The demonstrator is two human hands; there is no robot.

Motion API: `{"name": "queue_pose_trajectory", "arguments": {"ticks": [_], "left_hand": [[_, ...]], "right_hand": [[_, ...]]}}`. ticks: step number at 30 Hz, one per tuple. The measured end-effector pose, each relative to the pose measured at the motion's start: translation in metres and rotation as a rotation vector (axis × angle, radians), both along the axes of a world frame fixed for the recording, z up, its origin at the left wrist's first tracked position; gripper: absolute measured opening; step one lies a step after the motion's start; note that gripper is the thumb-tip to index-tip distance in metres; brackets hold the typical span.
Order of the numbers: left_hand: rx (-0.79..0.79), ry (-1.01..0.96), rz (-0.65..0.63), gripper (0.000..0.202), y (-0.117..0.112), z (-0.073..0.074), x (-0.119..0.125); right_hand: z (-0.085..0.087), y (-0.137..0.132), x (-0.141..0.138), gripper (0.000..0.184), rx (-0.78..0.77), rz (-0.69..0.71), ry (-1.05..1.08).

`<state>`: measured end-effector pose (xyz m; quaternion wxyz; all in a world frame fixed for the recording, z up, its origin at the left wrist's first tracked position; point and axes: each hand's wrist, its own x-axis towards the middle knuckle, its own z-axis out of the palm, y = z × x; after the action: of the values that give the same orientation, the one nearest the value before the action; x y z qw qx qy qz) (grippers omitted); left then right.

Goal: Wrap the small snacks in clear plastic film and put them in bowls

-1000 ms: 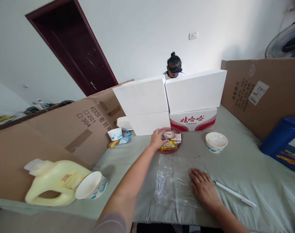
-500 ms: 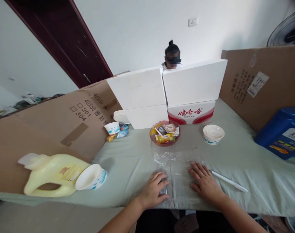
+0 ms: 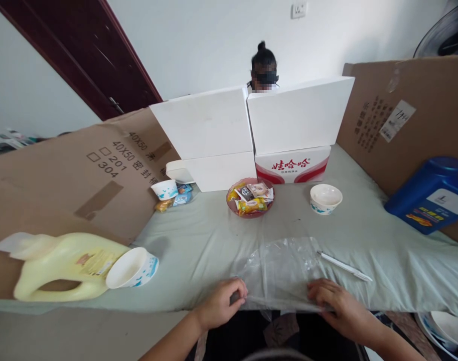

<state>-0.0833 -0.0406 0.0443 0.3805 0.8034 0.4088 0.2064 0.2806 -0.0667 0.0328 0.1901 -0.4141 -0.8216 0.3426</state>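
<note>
A clear plastic bag lies spread along the front edge of the cloth-covered table. My left hand pinches its near left corner between thumb and fingers. At the near right corner, my right hand has its fingers bent over the bag's edge, with the thumb beneath. A white pen rests just beyond my right hand. Farther back, a pink glass bowl holds several wrapped snacks. To its right stands a white paper bowl with a blue pattern.
On the left a yellow detergent bottle lies beside a tipped paper bowl. Another paper bowl sits by small packets. White boxes form a back wall, with a person behind. A blue bottle leans right.
Both hands have drawn back to the table's near edge. They were lying on the bag and now grip its near corners, and the bag looks more spread. The view has tilted down slightly.
</note>
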Motion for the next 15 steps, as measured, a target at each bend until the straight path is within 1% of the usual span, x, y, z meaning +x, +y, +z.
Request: {"name": "queue_pose_trajectory", "arguments": {"ticks": [2, 4, 6, 7, 9, 11, 13, 15], "left_hand": [[-0.061, -0.029, 0.082, 0.009, 0.012, 0.003, 0.002], [-0.094, -0.083, 0.152, 0.015, 0.028, 0.004, 0.006], [-0.081, -0.128, 0.215, 0.022, 0.046, 0.001, 0.012], [-0.049, -0.132, 0.25, 0.026, 0.055, -0.002, 0.015], [0.07, -0.091, 0.319, 0.031, 0.069, -0.009, 0.022], [0.206, -0.021, 0.349, 0.034, 0.075, -0.016, 0.026], [0.307, 0.032, 0.328, 0.037, 0.073, -0.024, 0.028], [0.354, 0.043, 0.295, 0.037, 0.067, -0.029, 0.026]], "right_hand": [[-0.002, 0.004, 0.0, 0.01, -0.081, -0.095, 0.05], [-0.006, 0.015, 0.0, 0.005, -0.127, -0.209, 0.102], [-0.012, 0.03, -0.002, 0.009, -0.144, -0.32, 0.191], [-0.015, 0.039, -0.004, 0.016, -0.147, -0.38, 0.253], [-0.02, 0.055, -0.009, 0.034, -0.16, -0.492, 0.367], [-0.026, 0.066, -0.014, 0.044, -0.165, -0.566, 0.431], [-0.032, 0.071, -0.018, 0.043, -0.16, -0.601, 0.446], [-0.038, 0.071, -0.019, 0.038, -0.152, -0.628, 0.45]]}}
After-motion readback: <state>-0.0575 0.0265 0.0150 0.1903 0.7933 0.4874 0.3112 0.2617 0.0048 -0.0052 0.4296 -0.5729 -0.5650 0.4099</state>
